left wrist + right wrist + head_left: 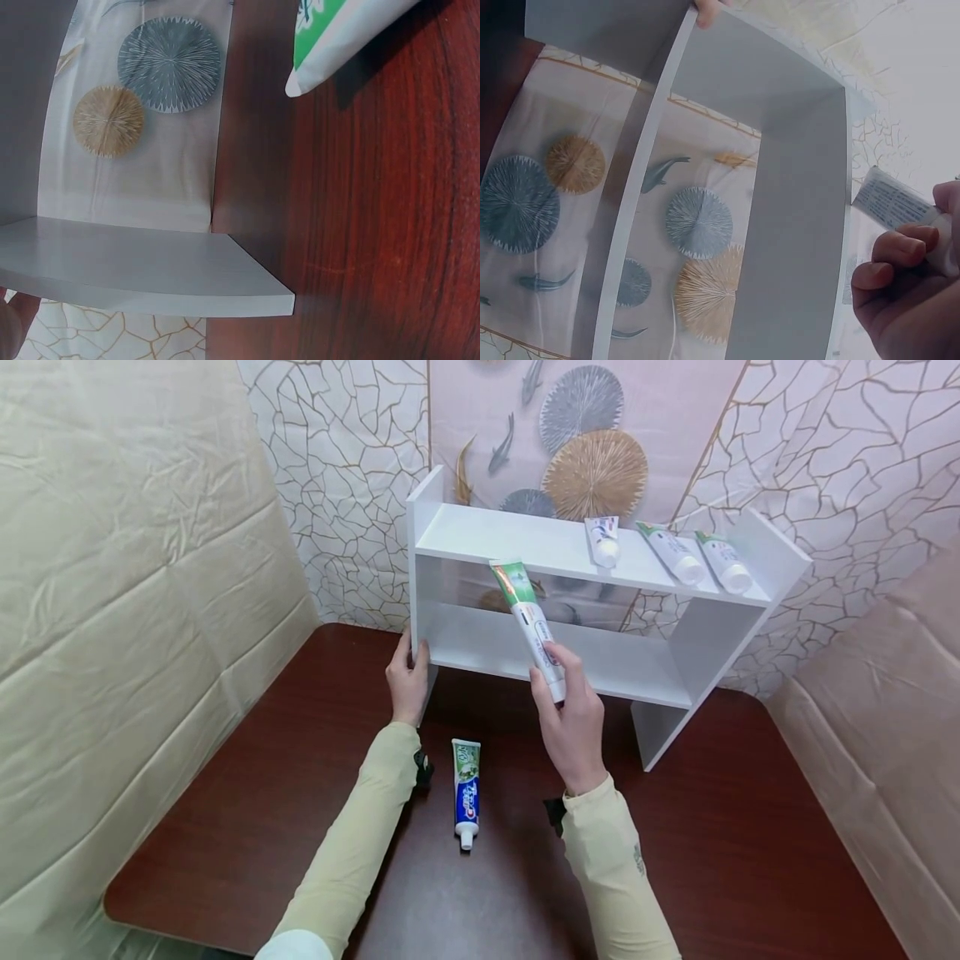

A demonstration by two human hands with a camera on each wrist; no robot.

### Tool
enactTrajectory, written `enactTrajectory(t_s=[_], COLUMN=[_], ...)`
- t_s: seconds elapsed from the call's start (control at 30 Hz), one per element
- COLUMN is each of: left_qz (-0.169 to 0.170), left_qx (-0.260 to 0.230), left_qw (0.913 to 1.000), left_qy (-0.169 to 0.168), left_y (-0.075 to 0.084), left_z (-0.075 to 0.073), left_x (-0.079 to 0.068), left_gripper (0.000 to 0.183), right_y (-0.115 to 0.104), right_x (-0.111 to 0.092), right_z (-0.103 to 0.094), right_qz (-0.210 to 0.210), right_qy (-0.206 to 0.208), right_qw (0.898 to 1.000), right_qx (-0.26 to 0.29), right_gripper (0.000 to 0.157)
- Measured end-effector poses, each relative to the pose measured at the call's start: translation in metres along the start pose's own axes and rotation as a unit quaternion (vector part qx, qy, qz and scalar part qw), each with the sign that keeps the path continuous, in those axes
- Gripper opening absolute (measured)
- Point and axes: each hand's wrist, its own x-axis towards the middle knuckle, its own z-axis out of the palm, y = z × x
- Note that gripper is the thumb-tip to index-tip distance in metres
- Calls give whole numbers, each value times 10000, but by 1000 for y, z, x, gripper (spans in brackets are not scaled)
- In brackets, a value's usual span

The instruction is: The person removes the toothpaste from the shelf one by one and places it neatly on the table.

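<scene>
In the head view my right hand point(576, 722) pinches a green-and-white toothpaste tube point(531, 625) near its white cap. The tube tilts up and leftward in front of the white shelf point(495, 531). My left hand point(407, 687) grips the shelf's left side panel, thumb at the front edge and fingers on the outer side. A blue, green and white toothpaste tube point(467, 785) lies on the table between my forearms, cap toward me. On the top board rest a white tube point(602, 539) and two green-and-white tubes point(671, 553), point(723, 562), toward the right.
The two-tier shelf stands on a dark red-brown table point(247, 793), at the back. Behind it hangs a patterned cloth point(360, 485) with a round-leaf and fish print. Beige padded walls point(135, 568) flank both sides.
</scene>
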Motion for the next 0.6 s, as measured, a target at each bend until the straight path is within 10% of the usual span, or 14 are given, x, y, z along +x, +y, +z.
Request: enactTrajectory(t_s=[0.6], left_qz=[-79], left_qx=[20], left_qw=[10000], left_qy=[14], left_y=[-8], left_z=[2], left_x=[3], left_gripper=[46], right_y=[10], right_x=[-20], right_z=[-8], right_qz=[134], right_qy=[116], right_qw=[9998], right_qx=[45], right_gripper=[35])
